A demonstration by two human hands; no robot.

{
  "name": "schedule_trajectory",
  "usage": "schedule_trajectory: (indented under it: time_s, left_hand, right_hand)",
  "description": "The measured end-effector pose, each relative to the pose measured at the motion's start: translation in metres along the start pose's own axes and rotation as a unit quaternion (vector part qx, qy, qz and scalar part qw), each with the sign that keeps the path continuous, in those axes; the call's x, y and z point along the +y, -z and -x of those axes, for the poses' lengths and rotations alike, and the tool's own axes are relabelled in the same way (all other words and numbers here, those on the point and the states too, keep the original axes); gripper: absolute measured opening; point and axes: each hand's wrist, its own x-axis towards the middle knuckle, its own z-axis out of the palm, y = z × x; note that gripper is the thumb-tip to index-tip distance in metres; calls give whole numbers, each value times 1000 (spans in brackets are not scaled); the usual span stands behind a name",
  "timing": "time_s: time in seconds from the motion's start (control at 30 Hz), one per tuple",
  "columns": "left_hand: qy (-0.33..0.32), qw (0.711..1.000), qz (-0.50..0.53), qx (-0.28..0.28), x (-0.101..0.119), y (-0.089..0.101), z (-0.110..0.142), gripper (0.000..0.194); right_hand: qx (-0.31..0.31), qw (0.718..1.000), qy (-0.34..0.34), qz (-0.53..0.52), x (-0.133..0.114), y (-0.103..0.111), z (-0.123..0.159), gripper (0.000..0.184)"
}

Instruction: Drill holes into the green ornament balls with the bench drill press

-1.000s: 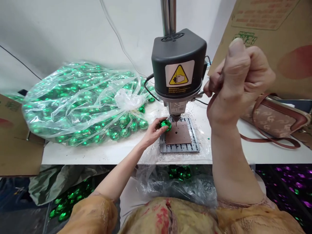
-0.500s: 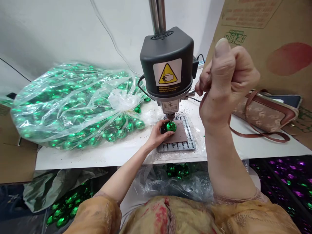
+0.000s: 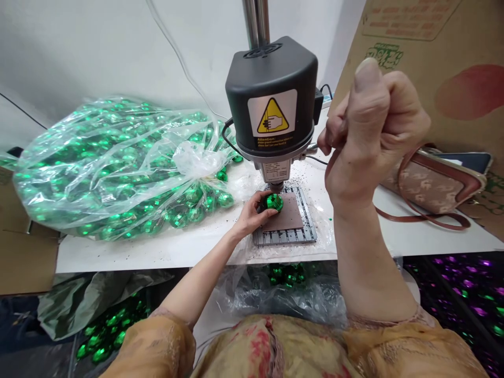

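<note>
My left hand pinches a shiny green faceted ball between thumb and fingers. The ball rests on a brown square pad over a slotted grey metal base. Just above it is the chuck of a black bench drill press, whose tip is too small to make out clearly. My right hand is closed in a raised fist at the right side of the drill head. A short silver shaft reaches toward that fist; the handle within it is mostly hidden.
A large clear bag of green balls lies on the white table at left. A patterned handbag sits at right before a cardboard box. Dark shavings surround the base. More green balls lie below the table edge.
My right fist has risen slightly and shifted right. The green ball has moved a little left in my left hand, and its top shows more from under the chuck.
</note>
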Motion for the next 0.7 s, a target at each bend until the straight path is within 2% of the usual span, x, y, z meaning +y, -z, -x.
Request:
schedule_trajectory:
  time_s: [0.13, 0.3, 0.43, 0.57, 0.7]
  left_hand:
    - [-33, 999, -29, -10, -1, 2, 0, 63]
    - [-82, 994, -75, -3, 4, -11, 7, 59]
    - [-71, 995, -63, 9, 3, -19, 10, 60]
    - [-48, 997, -54, 10, 0, -15, 10, 62]
    - [-53, 997, -62, 5, 0, -12, 12, 55]
  right_hand:
    - [-2, 1000, -1, -3, -1, -1, 0, 41]
    - [1, 1000, -7, -7, -2, 0, 0, 41]
    - [-2, 1000, 0, -12, 0, 1, 0, 43]
    - [-1, 1000, 1, -12, 1, 1, 1, 43]
    - [-4, 1000, 6, -11, 2, 1, 2, 45]
